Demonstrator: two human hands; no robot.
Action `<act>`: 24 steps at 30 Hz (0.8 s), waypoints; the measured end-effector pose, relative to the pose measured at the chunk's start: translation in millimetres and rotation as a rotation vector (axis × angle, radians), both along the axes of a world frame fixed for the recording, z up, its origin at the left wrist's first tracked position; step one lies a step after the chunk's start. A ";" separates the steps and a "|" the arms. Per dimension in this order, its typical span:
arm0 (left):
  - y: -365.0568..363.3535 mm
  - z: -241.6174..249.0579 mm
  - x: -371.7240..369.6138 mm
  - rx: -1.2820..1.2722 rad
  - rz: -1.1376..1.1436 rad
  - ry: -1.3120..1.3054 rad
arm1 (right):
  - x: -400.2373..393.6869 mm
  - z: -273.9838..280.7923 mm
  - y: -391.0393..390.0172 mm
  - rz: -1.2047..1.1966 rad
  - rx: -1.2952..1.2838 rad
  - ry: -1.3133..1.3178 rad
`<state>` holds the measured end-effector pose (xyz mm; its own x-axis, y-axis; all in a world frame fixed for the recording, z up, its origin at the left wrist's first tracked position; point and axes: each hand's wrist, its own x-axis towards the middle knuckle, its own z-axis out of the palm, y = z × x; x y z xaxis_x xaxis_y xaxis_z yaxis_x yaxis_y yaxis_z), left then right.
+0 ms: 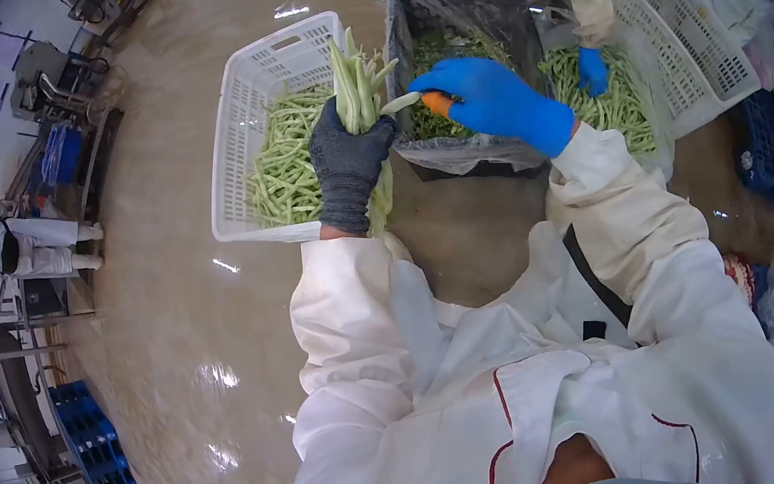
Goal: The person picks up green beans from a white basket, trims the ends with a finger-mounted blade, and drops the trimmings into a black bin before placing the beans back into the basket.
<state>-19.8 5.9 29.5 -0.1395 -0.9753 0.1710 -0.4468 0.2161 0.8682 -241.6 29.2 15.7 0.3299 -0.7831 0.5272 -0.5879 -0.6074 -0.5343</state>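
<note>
My left hand (349,162), in a dark grey glove, is wrapped round a bunch of green beans (352,95) that stand upright in its fist. My right hand (492,104), in a blue glove with orange at a fingertip, pinches the end of one bean (402,103) that sticks out to the right of the bunch. Many more beans (288,161) lie in a white crate (228,166) behind and left of my left hand. Beyond my right hand is a black crate (516,4) lined with clear plastic, holding green trimmings (453,49).
A co-worker's blue-gloved hand (592,71) touches beans (624,108) in a lined crate at the right. White crates (735,70) and a blue crate (763,152) stand farther right. Another person (27,238) is at the far left, near machines and blue pallets (90,441).
</note>
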 end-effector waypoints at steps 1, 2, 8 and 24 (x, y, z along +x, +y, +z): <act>6.7 10.4 -4.5 0.010 0.010 -0.021 | 1.4 0.9 0.3 -0.034 -0.010 0.034; 10.7 15.1 -8.2 0.020 0.021 -0.041 | 3.0 1.8 1.1 -0.066 -0.019 0.069; 2.0 -18.1 -15.9 -0.157 0.018 0.172 | 10.4 3.3 1.2 -0.019 0.207 -0.446; -35.5 18.5 101.5 0.032 -0.053 1.307 | -71.7 -83.8 -42.6 -0.506 0.178 0.477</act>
